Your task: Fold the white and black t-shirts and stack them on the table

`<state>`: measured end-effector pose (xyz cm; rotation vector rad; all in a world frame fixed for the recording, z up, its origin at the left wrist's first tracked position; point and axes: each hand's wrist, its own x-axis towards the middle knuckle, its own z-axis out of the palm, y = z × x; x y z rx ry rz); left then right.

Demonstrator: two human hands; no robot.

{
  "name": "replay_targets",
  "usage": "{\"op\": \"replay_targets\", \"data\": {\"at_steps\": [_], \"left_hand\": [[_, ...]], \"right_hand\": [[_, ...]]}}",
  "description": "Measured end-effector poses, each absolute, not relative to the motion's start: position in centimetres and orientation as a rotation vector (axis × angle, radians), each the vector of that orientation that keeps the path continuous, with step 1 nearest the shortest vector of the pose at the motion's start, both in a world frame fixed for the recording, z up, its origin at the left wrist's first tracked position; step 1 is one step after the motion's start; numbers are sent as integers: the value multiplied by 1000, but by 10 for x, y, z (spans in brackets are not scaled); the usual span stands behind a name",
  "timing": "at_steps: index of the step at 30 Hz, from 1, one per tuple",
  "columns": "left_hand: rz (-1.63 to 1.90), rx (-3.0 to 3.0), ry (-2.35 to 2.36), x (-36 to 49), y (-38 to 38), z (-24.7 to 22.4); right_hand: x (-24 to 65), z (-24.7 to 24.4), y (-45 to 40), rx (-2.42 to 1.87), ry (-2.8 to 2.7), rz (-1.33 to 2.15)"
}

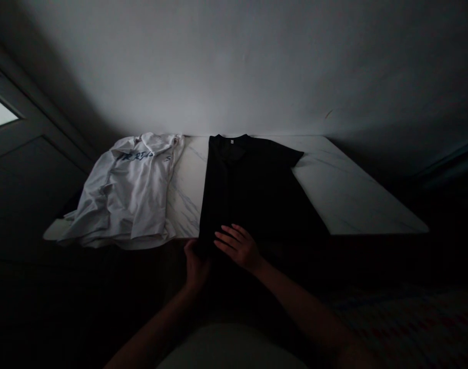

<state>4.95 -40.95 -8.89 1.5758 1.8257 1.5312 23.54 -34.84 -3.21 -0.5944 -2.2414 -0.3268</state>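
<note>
A black short-sleeved shirt (257,189) lies on the marble-patterned table (357,200), collar toward the wall and one sleeve spread to the right. Its left side looks folded inward along a straight edge. My left hand (196,264) is at the lower left corner of the shirt, fingers closed on the fabric at the table's front edge. My right hand (238,247) rests on the lower part of the shirt with its fingers spread flat. Left of the black shirt lies a rumpled white shirt (137,195) with dark lettering.
Behind the table stands a pale wall (234,66). A door (22,148) with a bright pane is at the left. A patterned cloth (422,318) shows dimly at the lower right.
</note>
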Motion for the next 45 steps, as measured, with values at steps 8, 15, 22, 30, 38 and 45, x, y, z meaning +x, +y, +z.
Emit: {"op": "replay_targets", "data": {"at_steps": [8, 15, 22, 30, 38, 45], "left_hand": [[1435, 1732, 1865, 37, -426, -60], [948, 2312, 1410, 9, -430, -26], [763, 2484, 1384, -15, -348, 57], [334, 2838, 1465, 25, -116, 46], [355, 2714, 1747, 29, 6, 17], [505, 2493, 1948, 43, 87, 24]], "right_hand": [[253, -19, -351, -466, -2260, -182], [257, -19, -362, -466, -2507, 95], [244, 34, -294, -852, -2380, 290], [187, 35, -136, -1350, -2664, 70], [201, 42, -35, -1516, -2337, -132], [230, 41, 48, -1994, -1960, 64]]}}
